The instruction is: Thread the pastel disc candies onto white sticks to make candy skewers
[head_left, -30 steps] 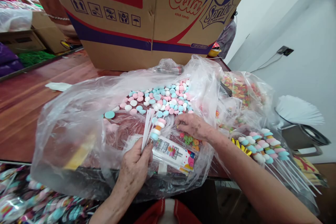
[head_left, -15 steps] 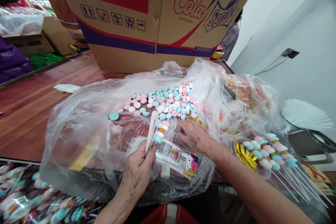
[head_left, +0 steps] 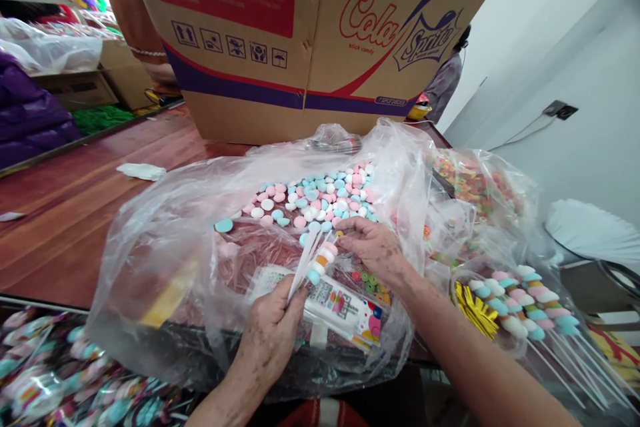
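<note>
My left hand (head_left: pixel 274 328) is closed around several white sticks (head_left: pixel 304 259) that point up and away. One of them carries a short stack of pink, white, orange and blue candies (head_left: pixel 323 261). Thumb and fingertips of my right hand (head_left: pixel 375 252) pinch a small yellow ring candy (head_left: pixel 340 234) close to that stick's tip; whether it is on the stick I cannot tell. Below my right wrist lie loose green, red and orange ring candies (head_left: pixel 370 280). Pastel candy discs (head_left: pixel 320 197) are spread on clear plastic beyond both hands. A printed label packet (head_left: pixel 345 310) lies under the sticks.
A large cardboard box (head_left: pixel 260 100) stands at the back of the wooden table (head_left: pixel 60 200). To the right lie finished candy skewers (head_left: pixel 525 300), gold ties (head_left: pixel 475 310) and a bag of ring candies (head_left: pixel 470 180). Wrapped candies (head_left: pixel 75 373) fill the lower left. Other people are behind the box.
My right hand has come up from the ring candies to the stick tip, with a yellow ring in its fingertips. The ring candies under it now show. The view has shifted slightly.
</note>
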The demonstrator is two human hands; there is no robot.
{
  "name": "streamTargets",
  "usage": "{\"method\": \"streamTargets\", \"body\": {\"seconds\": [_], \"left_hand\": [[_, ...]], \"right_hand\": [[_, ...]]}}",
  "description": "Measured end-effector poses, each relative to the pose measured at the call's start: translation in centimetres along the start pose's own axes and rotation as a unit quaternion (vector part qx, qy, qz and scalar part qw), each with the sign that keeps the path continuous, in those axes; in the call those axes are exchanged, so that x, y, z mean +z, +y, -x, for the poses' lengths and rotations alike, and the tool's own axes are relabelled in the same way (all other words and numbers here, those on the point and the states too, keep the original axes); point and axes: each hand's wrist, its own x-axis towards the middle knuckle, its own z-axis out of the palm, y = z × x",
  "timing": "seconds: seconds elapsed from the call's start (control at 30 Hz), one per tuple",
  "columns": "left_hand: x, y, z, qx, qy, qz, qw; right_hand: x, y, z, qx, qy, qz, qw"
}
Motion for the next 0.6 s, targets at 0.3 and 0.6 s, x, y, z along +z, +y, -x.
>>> {"method": "streamTargets", "body": {"seconds": [0.3, 0.6], "left_hand": [[0.2, 0.0, 0.0, 0.004, 0.021, -0.016, 1.0], [0.1, 0.1, 0.0, -0.007, 0.023, -0.019, 1.0]], "right_hand": [[0.8, -0.2, 1.2, -0.134, 0.051, 0.161, 0.977], [2.4, 1.5, 1.7, -0.112, 0.042, 0.075, 0.99]]}}
